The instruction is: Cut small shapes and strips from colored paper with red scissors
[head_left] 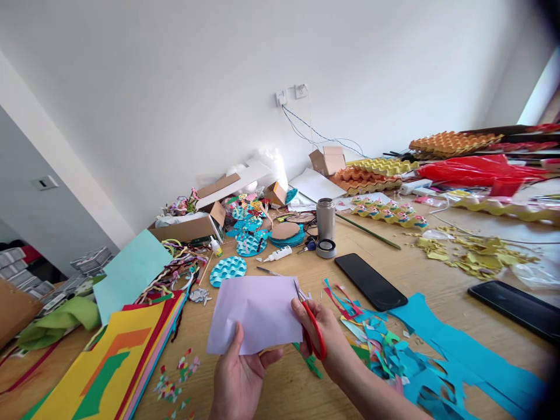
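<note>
Nearest the head camera are our own forearms and hands, reaching over the wooden tabletop (280, 396). Our left hand (238, 379) pinches the lower edge of a lilac paper sheet (258, 309), thumb in front and fingers behind. Our right hand (328, 332) is closed around red-handled scissors (322, 348), its thumb at the sheet's right edge; the blades point away from us beside the upper right corner, and we cannot tell whether they bite into the paper. The sheet is held up between our hands, slightly creased, four-sided, with no notch or cut-out that we can see, so we judge that cutting on this piece has barely begun, if at all. Other paper is further along: right of our grip lie tangled blue scraps (396, 356) and a long blue offcut (464, 350); left of it are a stack of coloured paper (131, 319) with cut pieces on top and small confetti-like bits. Just beyond the grip sit a blue patterned disc (227, 270), a white squeeze bottle (279, 254) and a steel flask (326, 221); beyond and right, a black smartphone (370, 280) and decorated egg-carton strips (402, 217) look more finished than our sheet.
</note>
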`<state>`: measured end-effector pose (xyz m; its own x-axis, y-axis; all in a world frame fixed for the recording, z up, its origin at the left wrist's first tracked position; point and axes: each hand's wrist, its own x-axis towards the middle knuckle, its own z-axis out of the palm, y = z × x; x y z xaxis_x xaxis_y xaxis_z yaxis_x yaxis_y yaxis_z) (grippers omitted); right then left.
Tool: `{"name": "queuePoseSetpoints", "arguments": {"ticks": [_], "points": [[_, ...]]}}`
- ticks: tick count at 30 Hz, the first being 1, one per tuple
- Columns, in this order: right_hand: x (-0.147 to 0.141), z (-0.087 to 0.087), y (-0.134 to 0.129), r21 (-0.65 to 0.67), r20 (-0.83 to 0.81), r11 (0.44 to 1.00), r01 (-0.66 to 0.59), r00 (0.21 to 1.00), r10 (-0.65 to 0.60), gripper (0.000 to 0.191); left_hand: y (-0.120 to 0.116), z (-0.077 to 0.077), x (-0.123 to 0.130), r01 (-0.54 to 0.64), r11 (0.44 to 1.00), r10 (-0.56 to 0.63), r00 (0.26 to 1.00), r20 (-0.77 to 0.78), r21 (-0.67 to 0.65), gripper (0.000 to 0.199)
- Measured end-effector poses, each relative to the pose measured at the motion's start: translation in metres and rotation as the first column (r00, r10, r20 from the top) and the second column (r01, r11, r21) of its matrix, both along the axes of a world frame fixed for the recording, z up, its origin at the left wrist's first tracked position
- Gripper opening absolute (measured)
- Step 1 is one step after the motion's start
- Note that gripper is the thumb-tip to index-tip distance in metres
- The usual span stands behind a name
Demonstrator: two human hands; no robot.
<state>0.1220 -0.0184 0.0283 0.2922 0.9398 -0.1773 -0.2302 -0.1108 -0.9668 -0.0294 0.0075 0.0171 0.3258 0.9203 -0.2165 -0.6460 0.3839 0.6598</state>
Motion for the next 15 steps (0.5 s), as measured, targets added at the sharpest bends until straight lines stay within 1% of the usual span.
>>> {"name": "queuePoseSetpoints", "arguments": {"ticks": [3,10,15], "points": [[0.0012,-0.0003,0.0004,-0.006,0.012,1.0,0.01,1.0,-0.01,0.047,-0.001,-0.0004,-0.0003,0.01,1.0,-0.01,1.0,-0.011,0.002,0.049],[0.0,0.0003,-0.0001,0.041,0.01,0.999,0.021,1.0,-0.022,0.046,-0.0015,-0.0025,-0.0003,0.014,1.0,-0.014,1.0,-0.005,-0.004,0.047],[-0.0011,-0.0009,0.0003,0.043,0.0,0.999,0.029,1.0,-0.029,0.047,-0.0016,0.0009,0.0023,-0.006,1.0,0.006,1.0,-0.026,-0.021,0.049]]}}
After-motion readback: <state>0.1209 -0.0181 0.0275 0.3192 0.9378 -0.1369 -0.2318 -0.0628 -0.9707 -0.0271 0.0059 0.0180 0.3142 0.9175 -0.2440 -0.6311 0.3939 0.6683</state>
